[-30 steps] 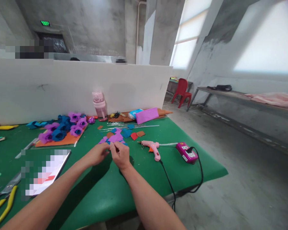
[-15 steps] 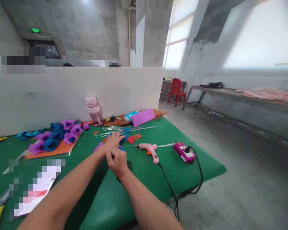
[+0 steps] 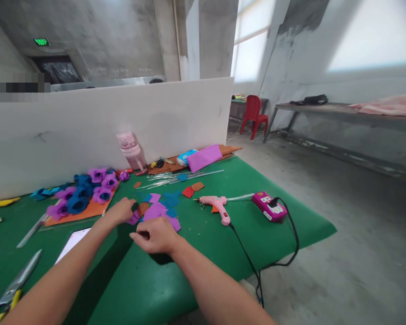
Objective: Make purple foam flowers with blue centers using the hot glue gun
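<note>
Left hand [image 3: 122, 211] rests curled on purple foam petals [image 3: 157, 211] mid-frame; right hand [image 3: 154, 235] loosely fisted — separate one petal cleanly.

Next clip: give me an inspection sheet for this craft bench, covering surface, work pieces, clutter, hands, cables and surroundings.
Surface: green table cover, no damage seen.
Job's things: purple, blue and orange cut foam pieces scattered in front of the hands.
Clutter: foam flowers on an orange sheet, pink glue gun, pink water bottle, scissors, clear sticks.
Grippers: left hand lies on the pieces; right hand is curled, fingertips pinched, whether on anything cannot be told.
Cables: black cable runs from the glue gun off the table edge to the magenta power strip.
Surroundings: white divider board, red chair, concrete walls.
</note>
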A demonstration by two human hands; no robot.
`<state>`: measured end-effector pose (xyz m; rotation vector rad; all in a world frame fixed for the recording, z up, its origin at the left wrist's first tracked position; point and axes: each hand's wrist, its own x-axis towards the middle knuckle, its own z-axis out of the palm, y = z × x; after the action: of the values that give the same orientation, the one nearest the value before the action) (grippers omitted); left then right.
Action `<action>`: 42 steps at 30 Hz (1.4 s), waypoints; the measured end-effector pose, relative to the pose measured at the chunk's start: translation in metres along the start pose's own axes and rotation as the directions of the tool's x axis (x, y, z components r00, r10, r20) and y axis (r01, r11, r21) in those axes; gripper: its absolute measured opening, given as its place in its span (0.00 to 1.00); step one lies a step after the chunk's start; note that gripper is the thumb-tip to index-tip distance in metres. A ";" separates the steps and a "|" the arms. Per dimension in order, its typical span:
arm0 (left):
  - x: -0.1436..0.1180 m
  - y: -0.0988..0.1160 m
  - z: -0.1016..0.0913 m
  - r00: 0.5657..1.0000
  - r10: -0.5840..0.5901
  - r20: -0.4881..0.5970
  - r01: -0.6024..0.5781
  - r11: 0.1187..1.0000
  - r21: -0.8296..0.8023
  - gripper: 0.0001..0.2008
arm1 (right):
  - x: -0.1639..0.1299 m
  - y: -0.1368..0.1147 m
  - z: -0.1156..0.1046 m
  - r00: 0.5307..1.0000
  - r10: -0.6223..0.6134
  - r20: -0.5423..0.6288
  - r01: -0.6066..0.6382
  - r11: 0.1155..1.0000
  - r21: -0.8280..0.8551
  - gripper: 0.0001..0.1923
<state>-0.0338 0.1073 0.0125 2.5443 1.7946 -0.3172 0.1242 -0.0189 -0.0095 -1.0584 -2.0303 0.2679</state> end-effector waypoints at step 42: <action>-0.015 0.026 -0.036 0.922 0.148 -0.357 -0.246 0.937 -0.247 0.16 | -0.001 0.006 0.004 0.996 0.084 -0.037 -0.081 0.994 0.077 0.13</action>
<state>-0.0088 0.0885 0.0477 2.6482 1.5012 0.3777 0.1248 -0.0152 -0.0160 -1.0936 -1.9282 0.3604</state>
